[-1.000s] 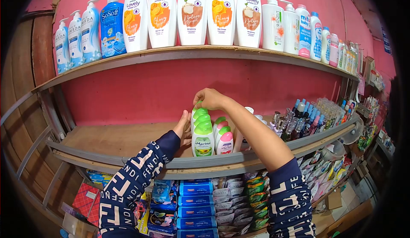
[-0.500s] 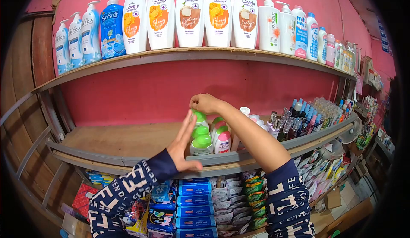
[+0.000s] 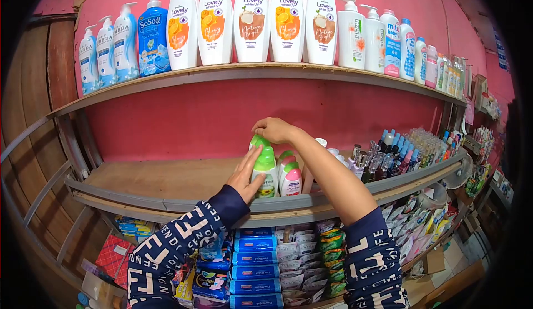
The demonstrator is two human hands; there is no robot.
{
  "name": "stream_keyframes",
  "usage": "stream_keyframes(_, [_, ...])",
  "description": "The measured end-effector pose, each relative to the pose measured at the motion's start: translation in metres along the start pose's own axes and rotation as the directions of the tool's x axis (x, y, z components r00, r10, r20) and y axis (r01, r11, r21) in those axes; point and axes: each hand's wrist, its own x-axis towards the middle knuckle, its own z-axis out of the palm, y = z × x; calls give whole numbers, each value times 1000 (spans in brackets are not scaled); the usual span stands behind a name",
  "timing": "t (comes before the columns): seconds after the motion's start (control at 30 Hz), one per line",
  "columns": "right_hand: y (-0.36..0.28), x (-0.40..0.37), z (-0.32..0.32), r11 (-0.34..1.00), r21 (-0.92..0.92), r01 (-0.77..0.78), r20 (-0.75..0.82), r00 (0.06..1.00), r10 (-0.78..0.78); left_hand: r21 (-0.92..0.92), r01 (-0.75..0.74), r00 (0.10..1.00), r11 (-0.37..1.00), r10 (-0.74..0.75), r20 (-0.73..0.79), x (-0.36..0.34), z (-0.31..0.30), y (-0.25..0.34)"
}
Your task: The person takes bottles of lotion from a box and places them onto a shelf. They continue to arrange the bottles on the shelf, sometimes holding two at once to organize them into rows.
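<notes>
White bottles with green caps (image 3: 265,161) stand in a row, one behind another, on the lower wooden shelf. My left hand (image 3: 244,177) lies along their left side with its fingers stretched out, the thumb near the front bottle's body (image 3: 265,182). Behind them, my right hand (image 3: 273,130) has its fingers bent down around the top of the rearmost green-capped bottle (image 3: 259,141); the fingertips are partly hidden. Just to the right, under my right forearm, is a second row with a pink-capped bottle (image 3: 291,182) in front.
Pump bottles (image 3: 251,26) line the upper shelf (image 3: 222,71) overhead. A grey metal rail (image 3: 166,203) edges the lower shelf. Small perfume-like bottles (image 3: 383,156) crowd its right side. Blue packs (image 3: 254,273) and sachets (image 3: 300,264) are stacked below.
My left hand has come down and right, from apart to against the green-capped bottles. My right hand stays at the rear bottle's top. The view has shifted slightly.
</notes>
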Motion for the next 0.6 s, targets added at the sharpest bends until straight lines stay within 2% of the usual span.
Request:
stream_keyframes(0.03, [0, -2, -2, 1000, 1, 5, -11, 1000, -5, 62, 65, 996, 996, -68, 56, 2, -4, 1])
stream_keyframes(0.13, [0, -8, -8, 1000, 26, 13, 14, 1000, -14, -20, 138, 989, 990, -136, 65, 4, -5, 0])
stream_keyframes(0.23, [-4, -13, -10, 997, 47, -59, 102, 993, 54, -64, 138, 989, 988, -134, 69, 5, -2, -7])
stream_keyframes(0.33, [-6, -16, -12, 995, 65, -73, 116, 991, 65, -103, 138, 990, 985, -133, 52, 5, 2, -16])
stream_keyframes(0.53, [-1, -18, -24, 999, 10, 52, 49, 997, -52, -189, 195, 980, 962, -181, 88, 3, 2, -13])
stream_keyframes(0.6, [-4, -22, -30, 999, 8, 50, 59, 997, -50, -183, 199, 978, 963, -184, 95, 3, 1, -14])
